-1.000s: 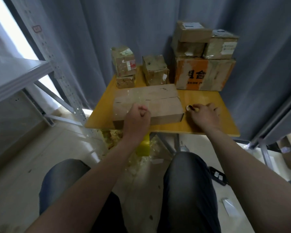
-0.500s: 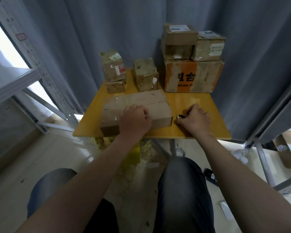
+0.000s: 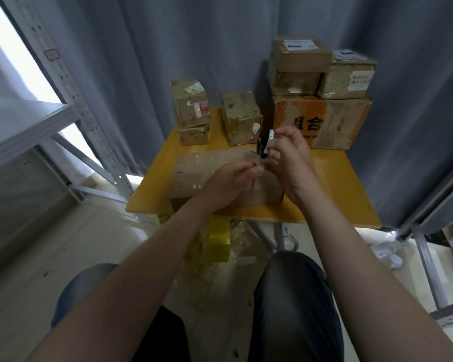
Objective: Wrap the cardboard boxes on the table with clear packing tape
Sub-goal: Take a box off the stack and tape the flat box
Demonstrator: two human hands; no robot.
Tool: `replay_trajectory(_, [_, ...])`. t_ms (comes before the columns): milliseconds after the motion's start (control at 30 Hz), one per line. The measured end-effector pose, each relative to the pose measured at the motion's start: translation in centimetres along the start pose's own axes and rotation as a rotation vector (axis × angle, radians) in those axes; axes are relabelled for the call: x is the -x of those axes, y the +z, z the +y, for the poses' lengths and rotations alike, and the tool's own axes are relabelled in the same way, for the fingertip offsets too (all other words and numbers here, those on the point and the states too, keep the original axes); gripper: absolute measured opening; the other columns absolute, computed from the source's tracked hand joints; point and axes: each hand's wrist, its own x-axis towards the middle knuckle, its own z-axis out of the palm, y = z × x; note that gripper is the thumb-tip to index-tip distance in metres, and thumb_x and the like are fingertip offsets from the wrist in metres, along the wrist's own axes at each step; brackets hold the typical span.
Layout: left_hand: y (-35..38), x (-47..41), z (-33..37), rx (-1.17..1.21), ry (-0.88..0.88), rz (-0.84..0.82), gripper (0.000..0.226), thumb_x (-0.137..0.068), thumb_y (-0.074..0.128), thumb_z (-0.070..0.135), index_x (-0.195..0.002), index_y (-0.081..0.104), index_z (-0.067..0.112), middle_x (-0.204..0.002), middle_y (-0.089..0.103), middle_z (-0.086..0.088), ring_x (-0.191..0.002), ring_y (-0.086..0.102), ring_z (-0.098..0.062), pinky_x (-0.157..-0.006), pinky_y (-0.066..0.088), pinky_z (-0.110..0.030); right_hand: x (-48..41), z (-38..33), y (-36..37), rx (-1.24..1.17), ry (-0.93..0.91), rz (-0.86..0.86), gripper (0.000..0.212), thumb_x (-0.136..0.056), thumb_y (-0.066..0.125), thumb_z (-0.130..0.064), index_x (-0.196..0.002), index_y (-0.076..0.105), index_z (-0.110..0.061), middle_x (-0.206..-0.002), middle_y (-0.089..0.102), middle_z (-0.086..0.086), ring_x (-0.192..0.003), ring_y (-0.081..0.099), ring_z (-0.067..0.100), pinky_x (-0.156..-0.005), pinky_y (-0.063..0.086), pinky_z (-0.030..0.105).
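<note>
Cardboard of a long flat box (image 3: 194,178) is seen directly beneath both hands on the yellow counter (image 3: 338,194). The left hand (image 3: 228,184) is held with fingertips drawn together, just left of the right hand (image 3: 290,158); whether tape is pinched cannot be told. A dark tape roll (image 3: 263,143) is clamped in the right fingers. Beyond the fingers, small boxes (image 3: 242,118) and an orange box (image 3: 298,118) are stacked against a grey curtain (image 3: 220,48).

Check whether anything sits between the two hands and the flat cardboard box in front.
Nothing visible does. The left hand and right hand, which grips what looks like a tape roll, are right over the flat box, with no other item between.
</note>
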Motion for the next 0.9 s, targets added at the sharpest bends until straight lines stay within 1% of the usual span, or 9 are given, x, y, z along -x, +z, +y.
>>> replay_trajectory(133, [-1.5, 0.2, -0.3, 0.067, -0.009, 0.019, 0.032, -0.105, 0.057, 0.03, -0.095, 0.079, 0.009, -0.096, 0.076, -0.003, -0.084, 0.068, -0.01, -0.073, 0.048, -0.014, 0.6, 0.4, 0.6, -0.055, 0.065, -0.037, 0.024, -0.087, 0.061, -0.01, -0.108, 0.055, -0.02, -0.112, 0.069, 0.015, -0.088, 0.074, 0.028, -0.065, 0.06, 0.037])
replay_trajectory(233, [-2.7, 0.3, -0.7, 0.083, -0.064, 0.017, 0.031, -0.104, 0.059, 0.031, -0.085, 0.076, 0.013, -0.085, 0.072, 0.007, -0.076, 0.064, 0.005, -0.069, 0.044, -0.008, -0.1, 0.5, -0.9, 0.45, -0.248, -0.01, 0.031, -0.094, 0.06, 0.001, -0.115, 0.067, -0.022, -0.121, 0.066, -0.001, -0.103, 0.069, 0.018, -0.083, 0.06, 0.034])
replay_trajectory(300, [-3.1, 0.1, -1.0, 0.072, -0.09, -0.018, 0.034, -0.105, 0.057, 0.036, -0.085, 0.077, 0.016, -0.097, 0.077, 0.004, -0.094, 0.07, -0.004, -0.085, 0.05, -0.019, -0.9, 0.4, -2.2, 0.755, -0.523, -0.122, 0.03, -0.094, 0.063, 0.001, -0.109, 0.077, -0.022, -0.118, 0.069, -0.009, -0.11, 0.063, 0.009, -0.094, 0.052, 0.027])
replay_trajectory(400, [-3.5, 0.0, -1.2, 0.019, -0.086, -0.081, 0.033, -0.105, 0.056, 0.036, -0.082, 0.076, 0.025, -0.109, 0.078, 0.0, -0.104, 0.07, -0.013, -0.093, 0.05, -0.029, -1.6, -0.1, -3.1, 1.063, -0.619, -0.283, 0.032, -0.095, 0.067, -0.006, -0.116, 0.077, -0.028, -0.12, 0.07, -0.019, -0.11, 0.052, 0.009, -0.093, 0.038, 0.014])
replay_trajectory(467, [-3.8, -0.2, -1.2, -0.026, -0.086, -0.13, 0.032, -0.105, 0.057, 0.036, -0.086, 0.079, 0.023, -0.106, 0.078, 0.002, -0.101, 0.068, -0.01, -0.088, 0.047, -0.028, -1.9, 0.0, -3.2, 1.212, -0.601, -0.368, 0.036, -0.093, 0.07, -0.008, -0.124, 0.074, -0.025, -0.125, 0.067, -0.018, -0.111, 0.047, 0.011, -0.094, 0.039, 0.02])
replay_trajectory(567, [-4.5, -0.3, -1.2, -0.089, -0.109, -0.205, 0.028, -0.102, 0.061, 0.04, -0.091, 0.083, 0.03, -0.105, 0.077, 0.008, -0.107, 0.066, -0.011, -0.097, 0.047, -0.032, -1.9, 0.2, -3.2, 1.321, -0.47, -0.462, 0.046, -0.089, 0.075, -0.013, -0.133, 0.068, -0.026, -0.131, 0.063, -0.012, -0.117, 0.046, 0.013, -0.097, 0.046, 0.037])
replay_trajectory(733, [-5.1, -0.4, -1.5, -0.13, -0.127, -0.221, 0.037, -0.101, 0.052, 0.057, -0.105, 0.08, 0.034, -0.123, 0.071, 0.009, -0.119, 0.06, -0.011, -0.105, 0.043, -0.034, -1.8, 0.3, -2.4, 1.473, -0.362, -0.417, 0.051, -0.086, 0.081, -0.028, -0.134, 0.064, -0.032, -0.127, 0.061, -0.011, -0.112, 0.043, 0.009, -0.088, 0.048, 0.037])
replay_trajectory(800, [-5.6, -0.4, -2.2, 0.121, -0.168, -0.12, 0.051, -0.103, 0.038, 0.062, -0.115, 0.075, 0.03, -0.13, 0.069, 0.002, -0.125, 0.061, -0.017, -0.104, 0.044, -0.035, -2.1, 0.3, -2.4, 1.51, -0.321, -0.316, 0.049, -0.086, 0.081, -0.027, -0.132, 0.065, -0.027, -0.121, 0.06, -0.008, -0.113, 0.051, 0.017, -0.084, 0.048, 0.035])
replay_trajectory(900, [-6.4, 0.8, -3.9, 0.579, -0.248, 0.118, 0.042, -0.112, 0.038, 0.038, -0.129, 0.065, 0.011, -0.122, 0.074, -0.011, -0.119, 0.069, -0.022, -0.103, 0.053, -0.037, -2.1, 0.5, -2.1, 1.359, -0.212, -0.208, 0.038, -0.084, 0.083, -0.021, -0.119, 0.067, -0.021, -0.111, 0.057, -0.006, -0.105, 0.057, 0.018, -0.078, 0.042, 0.028])
